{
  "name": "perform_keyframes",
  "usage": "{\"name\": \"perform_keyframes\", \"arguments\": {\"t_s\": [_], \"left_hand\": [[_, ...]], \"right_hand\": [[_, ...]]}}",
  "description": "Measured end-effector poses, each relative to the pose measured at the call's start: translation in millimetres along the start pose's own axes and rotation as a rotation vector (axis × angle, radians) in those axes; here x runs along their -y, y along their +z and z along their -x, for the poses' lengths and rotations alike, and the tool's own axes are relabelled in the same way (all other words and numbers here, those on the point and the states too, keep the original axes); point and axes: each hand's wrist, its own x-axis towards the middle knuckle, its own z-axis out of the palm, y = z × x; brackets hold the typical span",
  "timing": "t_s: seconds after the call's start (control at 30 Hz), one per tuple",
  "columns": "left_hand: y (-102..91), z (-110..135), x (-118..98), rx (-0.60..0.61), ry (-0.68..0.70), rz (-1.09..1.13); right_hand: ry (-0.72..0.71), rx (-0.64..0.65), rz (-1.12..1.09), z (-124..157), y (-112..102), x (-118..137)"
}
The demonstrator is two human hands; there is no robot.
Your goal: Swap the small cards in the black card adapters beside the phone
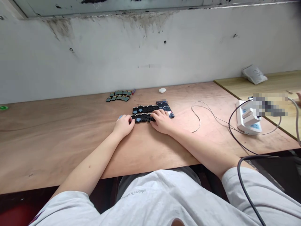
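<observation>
Two rows of small black plastic parts lie side by side on the wooden table, some with light blue pieces in them: a back row (145, 109) and a front row (141, 118). My left hand (123, 126) rests at the left end of the front row, its fingers curled in and closed on it. A bit of blue shows beside those fingers. At the other end, my right hand (161, 121) has its fingers bent over the row's last part. What lies under the fingertips is hidden. A phone (171, 113) with a lit clock touches the back row's right side.
Several flat grey-green pieces (118, 96) lie behind on the left, near a small purplish-red item (134, 91). A white case (162, 90) sits near the wall. To the right are a power strip (240, 117), loose cables (199, 117) and another person's fingers (299, 98).
</observation>
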Motion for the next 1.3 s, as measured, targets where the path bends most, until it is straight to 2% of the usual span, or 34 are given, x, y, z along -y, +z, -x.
{"name": "perform_keyframes", "arguments": {"t_s": [0.13,0.23,0.33,0.47,0.57,0.63,0.73,1.03,1.3], "left_hand": [[1.1,0.9,-1.0,0.013,0.088,0.075],[-0.5,-0.3,-0.1,-0.010,0.107,0.118],[-2.1,-5.9,10.3,-0.092,0.094,0.093],[-3.0,-15.9,35.3,-0.193,-0.087,-0.038],[-3.5,-20.2,50.7,-0.165,-0.220,-0.063],[-3.9,-21.0,55.9,-0.121,-0.243,-0.071],[-4.2,-20.3,56.8,-0.082,-0.227,-0.104],[-0.5,-18.9,52.3,-0.078,-0.138,-0.134],[-0.6,-17.5,53.6,-0.009,-0.051,-0.123]], "right_hand": [[0.115,0.031,0.069,-1.5,-0.8,-4.5],[0.105,0.051,0.080,-4.5,-2.5,-10.9],[0.088,0.084,0.085,-8.4,-3.6,-16.3],[0.091,0.134,0.110,-10.2,-2.6,-19.0],[0.099,0.138,0.122,-7.9,-2.1,-16.6],[0.102,0.121,0.125,-5.7,-2.7,-13.1],[0.109,0.085,0.135,-3.4,-4.4,-6.9],[0.130,0.000,0.168,-2.2,-8.0,0.8],[0.087,-0.038,0.130,-0.7,-9.4,2.2]]}}
